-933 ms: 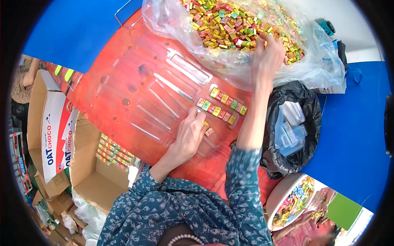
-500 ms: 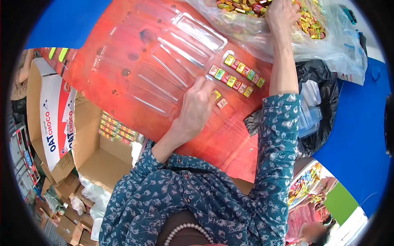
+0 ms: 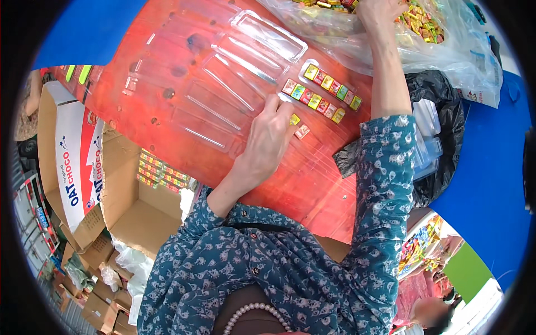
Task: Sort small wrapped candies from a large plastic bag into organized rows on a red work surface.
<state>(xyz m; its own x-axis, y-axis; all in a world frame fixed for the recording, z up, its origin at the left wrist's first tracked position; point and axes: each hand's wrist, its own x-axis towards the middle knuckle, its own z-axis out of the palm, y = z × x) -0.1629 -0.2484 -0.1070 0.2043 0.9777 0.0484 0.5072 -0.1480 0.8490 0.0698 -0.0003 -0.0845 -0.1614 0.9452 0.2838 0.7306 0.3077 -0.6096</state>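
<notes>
My left hand (image 3: 266, 139) rests over the clear plastic trays (image 3: 223, 92), fingers bent and pressed together at the whitish end of a narrow slot. What the fingertips pinch is hidden. By its thumb lie two small wrapped candies (image 3: 301, 132). Just beyond, two narrow slots hold rows of red, yellow and green wrapped candies (image 3: 314, 100). My right hand (image 3: 381, 12) reaches into a large clear bag (image 3: 346, 47) full of such candies (image 3: 422, 23). Its fingers curl down among them, partly cut off by the upper edge, so anything in them cannot be made out.
The red sheet (image 3: 162, 106) lies under the trays. On the right stands a black bag (image 3: 446, 134) with clear plastic containers (image 3: 427, 148). A cardboard box (image 3: 142, 218) with filled candy packs (image 3: 162, 173) is at the left. A person (image 3: 419, 298) sits at lower right.
My right hand has moved slightly up at the candy bag, and more of it leaves the picture. My left hand stays at nearly the same place on the trays. The whole view has shifted slightly.
</notes>
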